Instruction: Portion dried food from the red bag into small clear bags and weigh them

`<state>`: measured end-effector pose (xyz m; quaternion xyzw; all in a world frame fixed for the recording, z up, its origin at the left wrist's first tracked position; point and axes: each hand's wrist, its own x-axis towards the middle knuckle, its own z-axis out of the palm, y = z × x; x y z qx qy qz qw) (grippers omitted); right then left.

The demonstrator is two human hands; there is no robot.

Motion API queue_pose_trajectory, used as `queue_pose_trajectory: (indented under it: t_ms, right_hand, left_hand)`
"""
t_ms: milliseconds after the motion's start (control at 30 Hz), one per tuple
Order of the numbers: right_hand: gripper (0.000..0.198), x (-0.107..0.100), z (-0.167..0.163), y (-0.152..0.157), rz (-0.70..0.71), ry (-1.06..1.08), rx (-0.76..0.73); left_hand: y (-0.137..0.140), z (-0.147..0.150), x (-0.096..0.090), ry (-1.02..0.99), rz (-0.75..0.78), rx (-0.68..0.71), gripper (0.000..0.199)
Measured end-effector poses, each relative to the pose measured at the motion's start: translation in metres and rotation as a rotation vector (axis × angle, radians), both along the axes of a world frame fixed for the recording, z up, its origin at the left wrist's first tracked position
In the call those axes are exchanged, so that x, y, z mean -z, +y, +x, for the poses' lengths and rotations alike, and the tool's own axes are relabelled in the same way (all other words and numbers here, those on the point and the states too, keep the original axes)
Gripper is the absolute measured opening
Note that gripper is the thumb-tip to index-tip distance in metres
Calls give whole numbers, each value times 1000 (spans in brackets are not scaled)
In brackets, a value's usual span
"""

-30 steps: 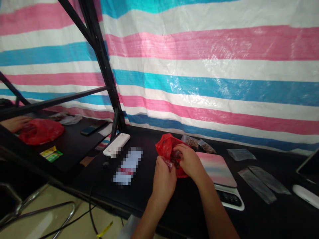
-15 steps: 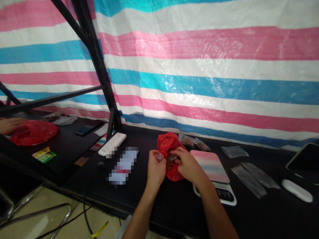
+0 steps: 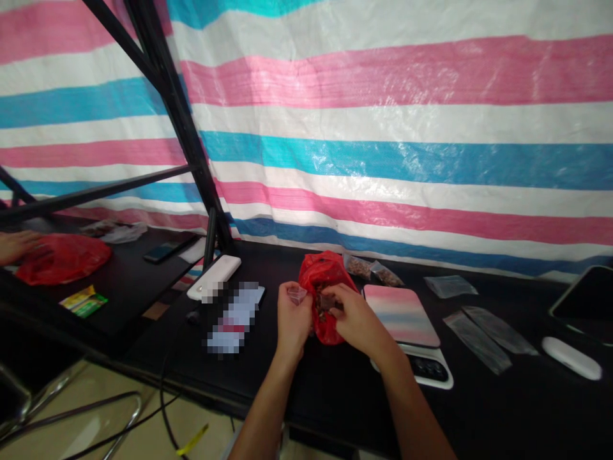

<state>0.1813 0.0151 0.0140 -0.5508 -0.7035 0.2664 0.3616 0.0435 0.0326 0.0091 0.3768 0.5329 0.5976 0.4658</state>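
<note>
A crumpled red plastic bag (image 3: 325,265) lies on the black table with its mouth open, small brown pieces (image 3: 322,312) showing inside. My left hand (image 3: 293,324) is closed at the bag's left edge, gripping a small clear plastic bag (image 3: 297,294). Over the bag's opening from the right is my right hand (image 3: 358,319), its fingers bent together among the brown pieces; what they pinch is too dark to make out. Just behind lie two clear bags filled with brown bits, one (image 3: 357,266) beside the other (image 3: 387,275).
To the right sits a flat white device with a pink-and-blue top (image 3: 402,313). Beyond it are several flat clear bags (image 3: 477,342) and a white oblong case (image 3: 571,358). A phone (image 3: 237,318) and a white power bank (image 3: 214,278) lie left. Another person's hand (image 3: 18,246) touches a red bag.
The view has shifted slightly. My right fingers have moved a little within the red bag's opening; my left hand keeps its grip on the clear bag.
</note>
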Motion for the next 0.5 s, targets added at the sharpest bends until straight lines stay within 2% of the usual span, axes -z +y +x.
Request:
queue_pose_trajectory:
  t_ms: [200,333,500]
  right_hand:
    - [36,4,-7,3,60,66,62]
    - [37,4,-12,5,85,55,109]
    - [39,6,-11,7,103,194,167]
  left_hand:
    - [-2,-1,0,-131,1,16,28]
    - [-2,0,1,-31,77,69,25]
    - [0,-5,2,172,175,2,17]
